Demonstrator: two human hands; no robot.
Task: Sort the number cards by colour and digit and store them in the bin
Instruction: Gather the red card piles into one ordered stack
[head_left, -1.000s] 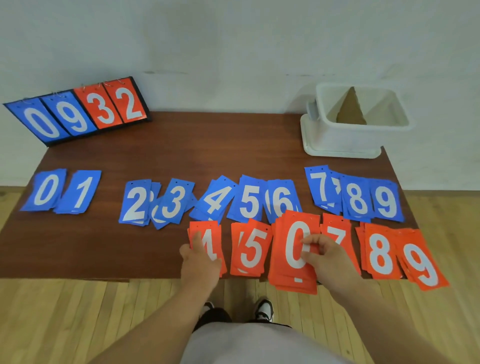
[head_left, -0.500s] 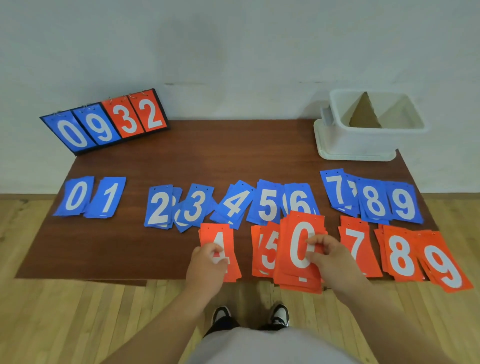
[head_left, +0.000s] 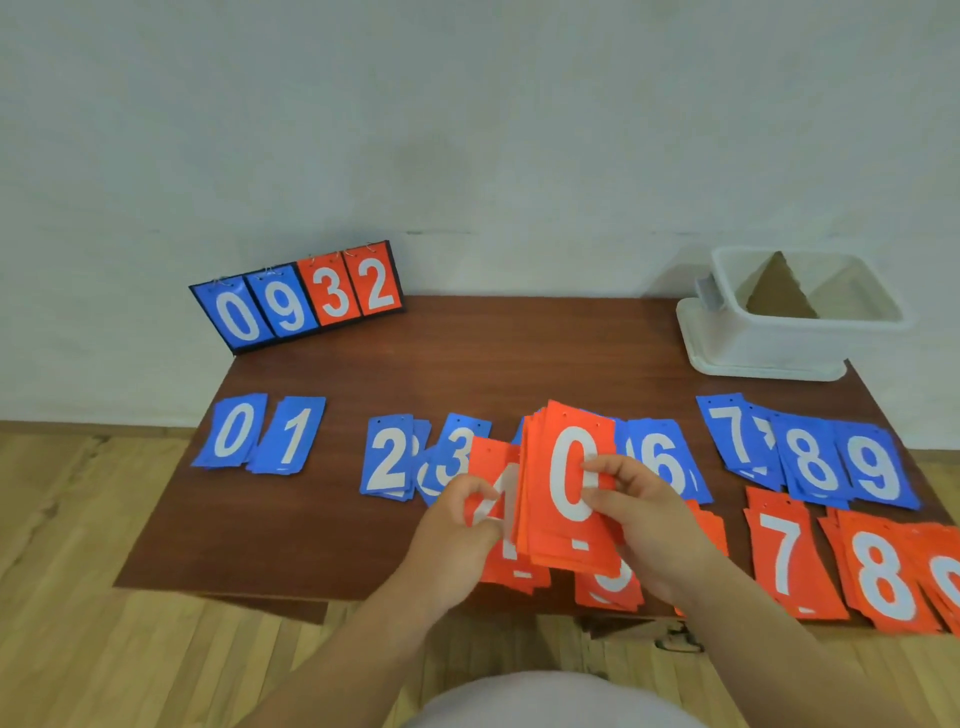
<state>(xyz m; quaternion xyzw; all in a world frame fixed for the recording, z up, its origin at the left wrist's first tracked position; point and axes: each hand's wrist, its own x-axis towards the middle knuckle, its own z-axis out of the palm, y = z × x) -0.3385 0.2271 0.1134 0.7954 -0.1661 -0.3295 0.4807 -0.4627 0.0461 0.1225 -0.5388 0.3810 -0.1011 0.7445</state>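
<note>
Red stack, 0 on top, gripped by right hand; left hand pinches red 4 beside stack. Best squared before joining.

Table: you see one.
Bin: one, white.
Scoreboard: one, showing you four digits, two on blue and two on orange.
Blue card piles: eight you can read, namely 0, 1, 2, 3, 6, 7, 8, 9.
Orange card piles: six, two partly hidden.
Hands: two, your left hand and your right hand.
</note>
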